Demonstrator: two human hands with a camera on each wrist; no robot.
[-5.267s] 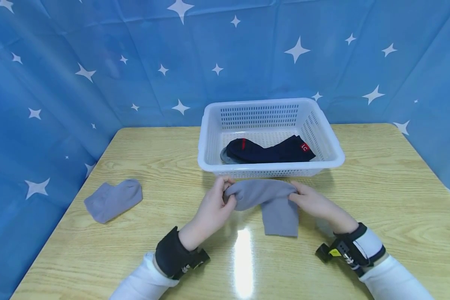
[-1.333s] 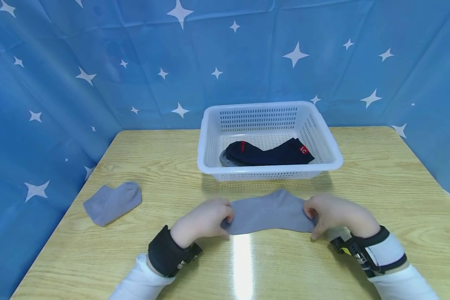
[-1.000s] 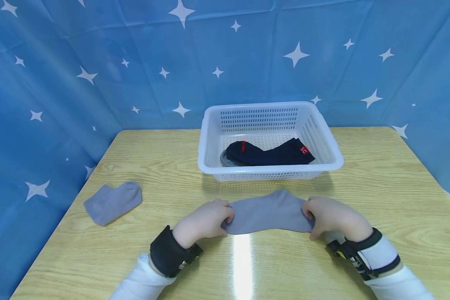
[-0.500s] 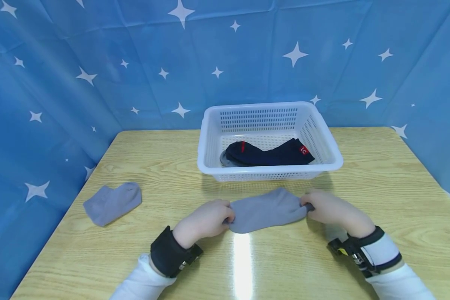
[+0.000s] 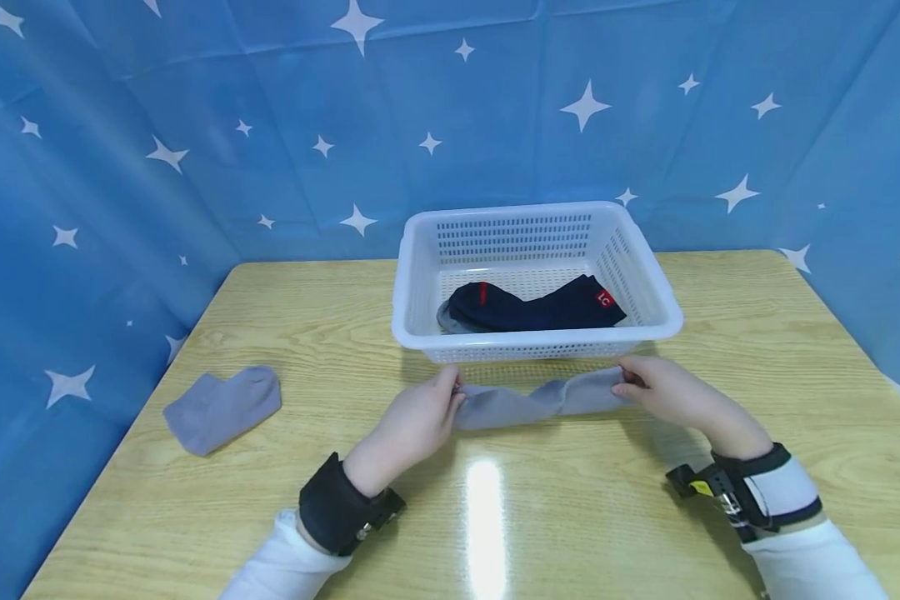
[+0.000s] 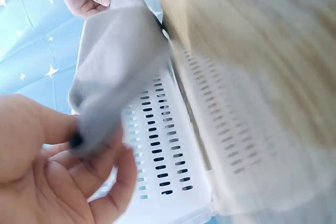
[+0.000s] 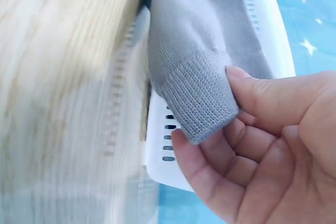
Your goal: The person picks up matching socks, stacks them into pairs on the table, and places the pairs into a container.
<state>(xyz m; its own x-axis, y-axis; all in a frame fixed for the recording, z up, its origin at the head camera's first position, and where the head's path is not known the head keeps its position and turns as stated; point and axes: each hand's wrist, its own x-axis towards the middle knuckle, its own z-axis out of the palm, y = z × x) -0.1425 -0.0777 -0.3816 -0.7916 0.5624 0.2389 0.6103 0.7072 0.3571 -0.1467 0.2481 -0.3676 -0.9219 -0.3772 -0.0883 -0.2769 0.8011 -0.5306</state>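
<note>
Between my two hands a grey sock (image 5: 543, 402) stretches sideways, lifted off the table just in front of the basket. My left hand (image 5: 412, 425) pinches its left end between thumb and fingers; that end droops in the left wrist view. With thumb and fingers my right hand (image 5: 678, 398) pinches the other end, whose knit surface (image 7: 197, 95) shows up close in the right wrist view. A second grey sock (image 5: 223, 408) lies flat and bent on the table at the left, apart from both hands.
The white perforated basket (image 5: 536, 338) stands at the back middle of the wooden table (image 5: 300, 329). Inside lie a navy sock (image 5: 536, 310) with a red LC label and a grey piece (image 5: 450, 318) partly under it. A blue star-patterned cloth (image 5: 285, 108) hangs behind.
The grey sock lay folded over, then was spread flat on the table. Since half a second ago both hands have raised it and moved it toward the basket, narrowing it into a strip.
</note>
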